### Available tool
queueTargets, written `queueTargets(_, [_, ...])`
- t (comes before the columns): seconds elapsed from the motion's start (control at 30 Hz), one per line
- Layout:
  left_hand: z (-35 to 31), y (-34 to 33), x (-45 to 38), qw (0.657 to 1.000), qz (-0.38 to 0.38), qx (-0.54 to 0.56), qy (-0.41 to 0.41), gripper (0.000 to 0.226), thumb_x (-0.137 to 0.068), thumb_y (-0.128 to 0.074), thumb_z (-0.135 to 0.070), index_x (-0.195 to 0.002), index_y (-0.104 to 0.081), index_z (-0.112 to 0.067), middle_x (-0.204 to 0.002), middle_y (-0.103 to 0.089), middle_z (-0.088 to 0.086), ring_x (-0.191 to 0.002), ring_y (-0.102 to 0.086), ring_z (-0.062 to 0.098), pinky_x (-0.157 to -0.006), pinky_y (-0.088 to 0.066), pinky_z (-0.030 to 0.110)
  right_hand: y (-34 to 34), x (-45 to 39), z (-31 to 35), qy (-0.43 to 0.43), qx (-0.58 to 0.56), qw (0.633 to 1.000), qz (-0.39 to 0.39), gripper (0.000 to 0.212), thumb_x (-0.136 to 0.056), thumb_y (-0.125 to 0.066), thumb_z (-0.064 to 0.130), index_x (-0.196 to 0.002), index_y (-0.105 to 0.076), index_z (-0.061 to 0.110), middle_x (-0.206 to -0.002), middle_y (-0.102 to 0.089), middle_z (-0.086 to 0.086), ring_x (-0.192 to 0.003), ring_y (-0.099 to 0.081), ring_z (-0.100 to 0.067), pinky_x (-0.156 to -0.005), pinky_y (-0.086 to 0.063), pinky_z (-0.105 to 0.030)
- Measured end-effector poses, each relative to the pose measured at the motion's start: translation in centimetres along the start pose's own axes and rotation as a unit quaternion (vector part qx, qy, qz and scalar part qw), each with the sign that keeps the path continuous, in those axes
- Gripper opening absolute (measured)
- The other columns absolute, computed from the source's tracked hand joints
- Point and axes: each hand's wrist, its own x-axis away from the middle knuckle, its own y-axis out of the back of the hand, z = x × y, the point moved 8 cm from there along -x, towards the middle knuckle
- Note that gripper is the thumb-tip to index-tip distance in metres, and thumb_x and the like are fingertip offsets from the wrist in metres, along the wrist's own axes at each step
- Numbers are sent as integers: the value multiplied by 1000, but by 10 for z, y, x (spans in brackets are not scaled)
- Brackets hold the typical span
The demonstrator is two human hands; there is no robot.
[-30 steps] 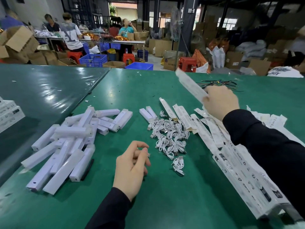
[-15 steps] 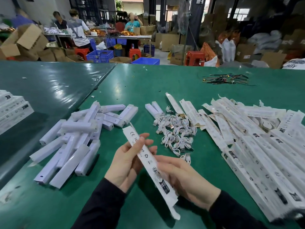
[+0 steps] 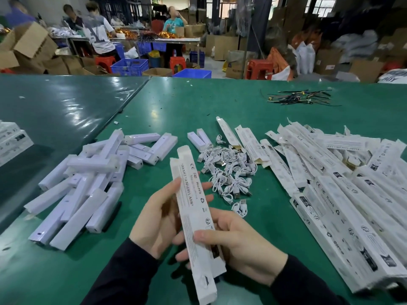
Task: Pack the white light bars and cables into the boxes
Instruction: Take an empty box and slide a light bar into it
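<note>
A long white printed box (image 3: 193, 214) stands tilted over the green table (image 3: 220, 102), its open top flaps pointing away from me. My left hand (image 3: 154, 219) grips its upper part from the left. Lower down, my right hand (image 3: 237, 241) holds it with the thumb across the front. A heap of white light bars (image 3: 88, 179) lies to the left. Coiled white cables (image 3: 229, 172) form a pile just beyond the box. Several flat, unfolded boxes (image 3: 343, 186) are spread on the right.
Black wires (image 3: 297, 99) lie at the table's far right. More printed boxes (image 3: 13, 139) sit at the left edge on the darker table (image 3: 55, 106). Beyond are people, blue crates (image 3: 130, 66), red stools and cardboard cartons.
My right hand fetched a flat box from the right pile and brought it in front of me. Both hands now hold it more upright, and it has opened out into a tube.
</note>
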Motion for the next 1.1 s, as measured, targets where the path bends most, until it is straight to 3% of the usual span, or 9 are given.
queueTargets(0.1, [-4, -4, 3, 1000, 24, -12, -13, 46, -86, -51, -38, -123, -62, -13, -118, -70, 13, -104, -69, 26, -72, -59, 33, -3, 1, 2, -6, -57, 998, 36, 29, -94, -53, 3, -122, -56, 3, -107, -71, -18, -85, -72, -30, -76, -58, -37])
queueTargets(0.27, [-12, 2, 3, 997, -24, -35, -71, 53, -61, -86, -37, -107, -72, -13, -87, -74, 10, -71, -73, 19, -51, -56, 25, 7, -3, -8, -43, -48, 998, 8, 40, -82, -62, 22, -115, -65, 1, -104, -70, -21, -86, -70, -35, -76, -58, -38])
queueTargets(0.4, [-11, 3, 2, 995, -24, -46, -87, 46, -72, -69, -24, -115, -64, -8, -87, -74, 15, -65, -72, 23, -54, -58, 28, 39, -1, 5, 14, 94, 982, -162, 28, -81, -75, 35, -88, -76, 8, -88, -74, -9, -71, -65, -23, -60, -54, -29])
queueTargets(0.5, [-6, -4, 4, 991, -5, -102, -90, 58, -78, -65, -22, -134, -49, -28, -99, -73, 21, -71, -73, 32, -53, -58, 34, 62, 11, 29, 126, 130, 942, -282, 8, -88, -70, 21, -84, -71, 14, -86, -72, -6, -66, -62, -13, -55, -51, -26])
queueTargets(0.6, [2, -17, 7, 985, 40, -141, -87, 63, -82, -61, -21, -138, -41, -44, -100, -72, 19, -76, -71, 38, -54, -59, 42, 63, 14, 41, 180, 155, 933, -269, 23, -81, -70, 25, -104, -69, 19, -98, -72, -1, -78, -65, -13, -61, -52, -26])
queueTargets(0.7, [5, -25, 10, 981, 76, -159, -76, 57, -87, -57, -20, -139, -45, -38, -84, -66, 20, -61, -66, 32, -49, -56, 37, 59, 13, 39, 183, 159, 936, -254, 27, -78, -72, 24, -105, -69, 22, -98, -73, 3, -80, -66, -11, -62, -52, -23])
queueTargets(0.77, [6, -26, 11, 979, 90, -168, -68, 59, -90, -64, -16, -141, -43, -36, -95, -61, 29, -56, -61, 28, -47, -54, 35, 61, 12, 36, 179, 152, 937, -257, 26, -80, -76, 21, -105, -68, 21, -93, -73, 5, -78, -65, -9, -61, -52, -20])
queueTargets(0.87, [11, -30, 11, 975, 117, -176, -61, 75, -82, -65, -7, -144, -36, -36, -116, -59, 25, -58, -58, 32, -46, -54, 37, 65, 11, 35, 168, 140, 938, -268, 33, -76, -79, 20, -106, -65, 17, -87, -73, 4, -72, -64, -8, -59, -51, -19])
queueTargets(1.1, [16, -33, 12, 975, 143, -166, -30, 69, -86, -57, -7, -141, -34, -41, -112, -66, 13, -68, -66, 40, -50, -58, 44, 68, 11, 32, 180, 125, 936, -277, 52, -68, -84, 28, -113, -56, 30, -94, -71, -8, -72, -64, -13, -60, -49, -20])
